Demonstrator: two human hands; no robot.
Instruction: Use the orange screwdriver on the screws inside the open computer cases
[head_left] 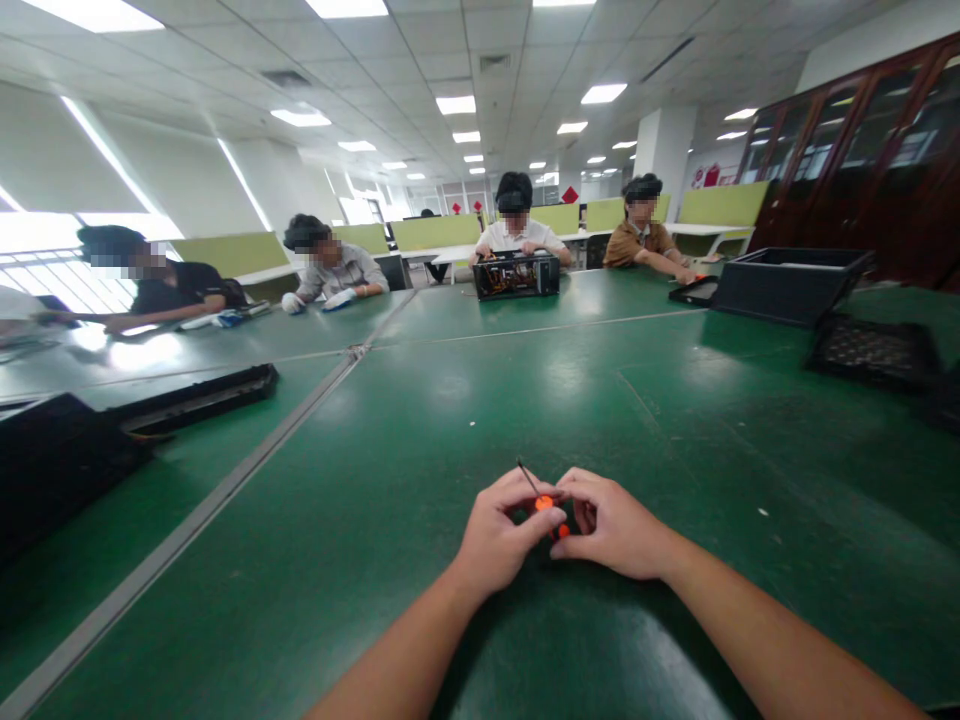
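Between my two hands is a small screwdriver (544,503) with an orange and black handle. Its thin dark shaft points up and to the left. My left hand (501,528) grips the handle near the shaft, with the thumb across it. My right hand (619,525) is curled around the handle's lower end, its thumb and fingers touching it. Parts of the handle are hidden by the fingers. Both hands are just above the green table (420,600).
At left lie a black case (64,465) and a long black panel (202,397). A dark open case (791,285) and a black mesh panel (870,350) sit at right. Across the table, a person (517,235) handles an opened computer case (517,277); other people sit alongside.
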